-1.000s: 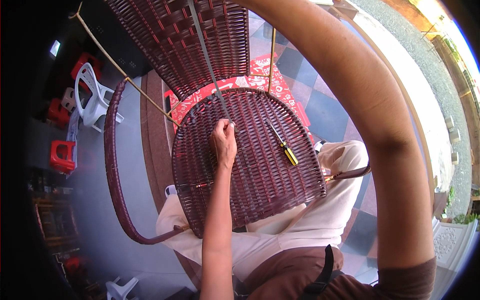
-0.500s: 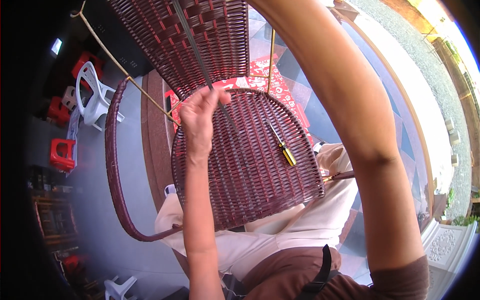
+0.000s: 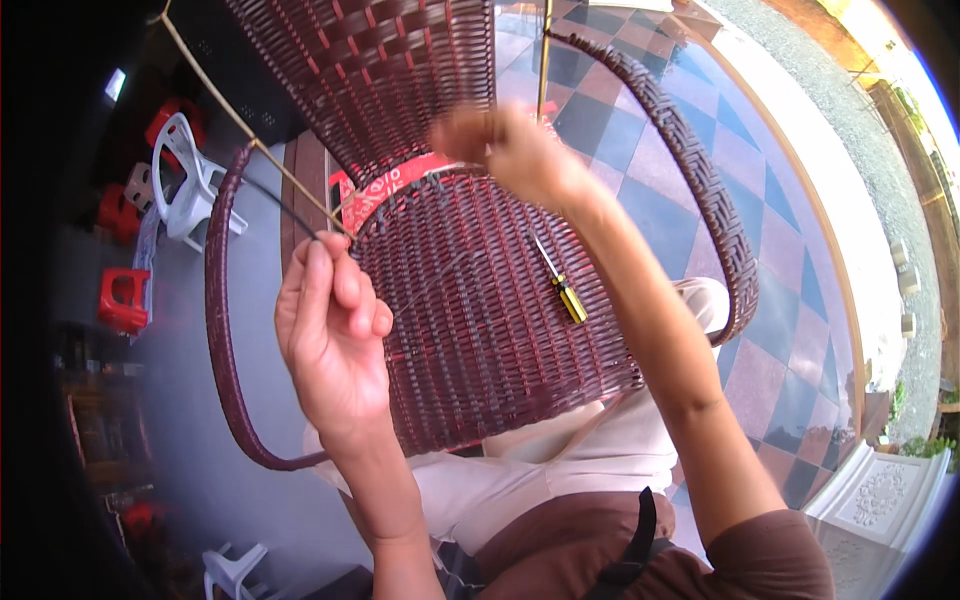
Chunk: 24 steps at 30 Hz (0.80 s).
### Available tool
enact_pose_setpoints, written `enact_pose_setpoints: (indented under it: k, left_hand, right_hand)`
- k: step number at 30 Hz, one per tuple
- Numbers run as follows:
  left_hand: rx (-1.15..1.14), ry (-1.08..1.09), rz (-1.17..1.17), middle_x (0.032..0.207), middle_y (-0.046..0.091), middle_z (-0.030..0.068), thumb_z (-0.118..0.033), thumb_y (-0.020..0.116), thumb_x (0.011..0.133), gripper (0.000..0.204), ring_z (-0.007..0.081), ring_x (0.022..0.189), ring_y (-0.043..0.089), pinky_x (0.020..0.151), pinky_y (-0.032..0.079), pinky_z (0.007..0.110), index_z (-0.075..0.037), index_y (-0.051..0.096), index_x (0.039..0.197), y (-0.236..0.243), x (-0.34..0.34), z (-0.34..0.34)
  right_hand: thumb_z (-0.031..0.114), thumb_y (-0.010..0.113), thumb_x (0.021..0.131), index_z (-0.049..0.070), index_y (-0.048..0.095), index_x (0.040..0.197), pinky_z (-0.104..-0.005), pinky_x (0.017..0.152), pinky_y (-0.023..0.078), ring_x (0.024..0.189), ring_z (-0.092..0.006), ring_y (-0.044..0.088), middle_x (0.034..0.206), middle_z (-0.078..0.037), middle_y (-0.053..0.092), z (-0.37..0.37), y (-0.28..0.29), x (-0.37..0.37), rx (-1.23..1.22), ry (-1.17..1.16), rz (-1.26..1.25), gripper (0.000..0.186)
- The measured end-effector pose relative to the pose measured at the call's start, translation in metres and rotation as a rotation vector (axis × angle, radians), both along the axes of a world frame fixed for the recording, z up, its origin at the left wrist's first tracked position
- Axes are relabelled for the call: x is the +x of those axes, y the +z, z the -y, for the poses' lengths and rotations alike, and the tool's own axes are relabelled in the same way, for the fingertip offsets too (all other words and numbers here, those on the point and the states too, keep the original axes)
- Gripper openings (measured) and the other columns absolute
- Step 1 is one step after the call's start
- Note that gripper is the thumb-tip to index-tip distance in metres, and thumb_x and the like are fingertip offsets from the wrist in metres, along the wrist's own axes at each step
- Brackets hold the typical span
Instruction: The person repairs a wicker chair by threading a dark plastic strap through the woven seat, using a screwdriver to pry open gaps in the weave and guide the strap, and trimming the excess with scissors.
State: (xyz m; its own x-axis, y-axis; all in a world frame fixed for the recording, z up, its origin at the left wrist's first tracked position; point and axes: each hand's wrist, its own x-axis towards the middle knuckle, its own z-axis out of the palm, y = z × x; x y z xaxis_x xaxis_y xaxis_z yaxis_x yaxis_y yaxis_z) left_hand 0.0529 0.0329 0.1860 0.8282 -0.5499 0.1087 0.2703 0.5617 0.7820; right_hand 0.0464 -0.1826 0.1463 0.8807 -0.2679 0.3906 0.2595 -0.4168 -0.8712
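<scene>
A dark red-brown woven chair stands before me, its seat (image 3: 480,320) near my lap and its backrest (image 3: 400,60) beyond. Beside the seat's left edge, my left hand (image 3: 338,345) is closed in a pinch on a thin dark weaving strip (image 3: 285,207). That strip runs up toward the top of the wrapped left armrest (image 3: 218,330). Over the far part of the seat, in front of the backrest, is my right hand (image 3: 520,155); motion smears its fingers, so its hold cannot be made out. A screwdriver (image 3: 568,298) with a yellow and black handle lies on the seat.
The braided right armrest (image 3: 705,170) curves out over the checkered tiles (image 3: 770,370). Bare metal frame rods (image 3: 215,95) flank the backrest. Red printed cloth (image 3: 385,195) shows under the chair. A white plastic chair (image 3: 185,190) and red stools (image 3: 123,300) stand at left.
My left hand has come from the far seat edge down and left, with the strip now toward the left armrest. My right arm has drawn back from beyond the top edge, uncovering the right armrest.
</scene>
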Motion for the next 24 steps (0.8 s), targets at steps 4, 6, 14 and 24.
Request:
enact_pose_setpoints:
  k: [4,6,14,24]
  left_hand:
    - [0.060,-0.004,-0.015,0.064,0.048,-0.0014,-0.016,0.043,0.094,0.016,0.0042,0.047,0.042,0.044,0.039,0.018,-0.004,0.053,0.095,-0.006,-0.014,0.001]
    - [0.050,-0.033,-0.044,0.063,0.048,-0.0012,-0.016,0.043,0.094,0.016,0.0042,0.046,0.041,0.044,0.039,0.018,-0.004,0.053,0.094,-0.009,-0.015,-0.010]
    - [0.180,0.141,-0.004,0.060,0.049,0.0003,-0.019,0.045,0.093,0.018,0.0059,0.048,0.045,0.048,0.048,0.023,-0.004,0.054,0.092,-0.021,-0.002,-0.028]
    - [0.512,-0.028,-0.045,0.063,0.058,0.0055,-0.015,0.052,0.089,0.014,0.0065,0.041,0.046,0.037,0.042,0.021,-0.002,0.057,0.087,-0.116,0.031,0.035]
  right_hand:
    - [0.001,0.070,0.062,0.001,0.057,0.107,-0.0330,0.093,0.042,0.104,-0.0262,0.053,0.107,-0.012,0.058,-0.024,-0.090,-0.046,-0.210,0.164,-0.130,0.047]
    - [0.006,0.070,0.065,0.000,0.059,0.101,-0.0352,0.088,0.043,0.101,-0.0287,0.054,0.100,-0.013,0.059,-0.047,-0.102,-0.049,-0.183,0.141,-0.123,0.038]
    - [0.012,0.062,0.078,-0.001,0.062,0.088,-0.0364,0.064,0.049,0.076,-0.0299,0.060,0.086,-0.012,0.059,-0.091,-0.124,-0.084,-0.130,-0.118,0.004,0.017]
    - [0.011,0.065,0.074,0.000,0.064,0.082,-0.0365,0.082,0.046,0.086,-0.0258,0.060,0.090,-0.011,0.063,-0.142,-0.157,-0.123,-0.207,-0.194,-0.026,0.013]
